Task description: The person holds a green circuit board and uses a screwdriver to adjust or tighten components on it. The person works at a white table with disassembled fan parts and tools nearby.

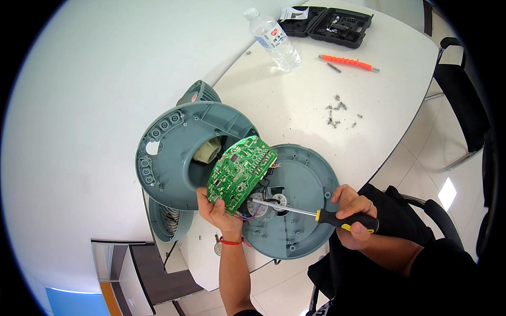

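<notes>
Two curled hands [224, 220] hold board [238, 171], screwdriver [328, 217]

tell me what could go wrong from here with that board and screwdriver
The screwdriver's tip is near thin wires, so a slip might nick one. The green circuit board is tilted up in the left hand; losing that grip could strain its wiring. Loose screws lie scattered on the white table and might get knocked away.
</notes>
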A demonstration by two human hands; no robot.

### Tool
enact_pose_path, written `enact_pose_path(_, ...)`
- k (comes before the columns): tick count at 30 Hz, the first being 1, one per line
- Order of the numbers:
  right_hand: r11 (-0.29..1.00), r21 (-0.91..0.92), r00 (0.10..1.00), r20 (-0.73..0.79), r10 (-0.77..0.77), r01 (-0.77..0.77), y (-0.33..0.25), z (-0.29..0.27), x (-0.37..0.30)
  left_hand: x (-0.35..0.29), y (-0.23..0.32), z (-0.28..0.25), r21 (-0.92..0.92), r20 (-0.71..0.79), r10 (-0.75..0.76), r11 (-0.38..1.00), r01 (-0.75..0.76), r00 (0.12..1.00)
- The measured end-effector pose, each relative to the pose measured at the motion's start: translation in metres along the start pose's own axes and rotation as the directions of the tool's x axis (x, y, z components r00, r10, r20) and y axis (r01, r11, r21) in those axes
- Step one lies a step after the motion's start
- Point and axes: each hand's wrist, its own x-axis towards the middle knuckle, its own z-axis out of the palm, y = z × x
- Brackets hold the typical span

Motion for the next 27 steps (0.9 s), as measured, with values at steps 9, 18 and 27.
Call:
enact_pose_path(9,0.986,-0.151,0.991,0.121,-0.054,0.072,0.002,-0.004,0.002,-0.001,-0.001,-0.001,0.019,-0.015,0.003,1.000,-0.002,1.000)
enact_pose_path(18,0.957,-0.260,0.964,0.261,-0.056,0.126,-0.004,-0.005,0.009,0.000,-0.002,-0.001,0.034,-0.012,0.001,0.999,0.000,1.000)
enact_pose_path(27,0.942,-0.300,0.950,0.308,-0.054,0.151,-0.008,-0.001,0.015,-0.001,-0.002,-0.003,0.047,-0.005,-0.004,0.999,0.004,1.000)
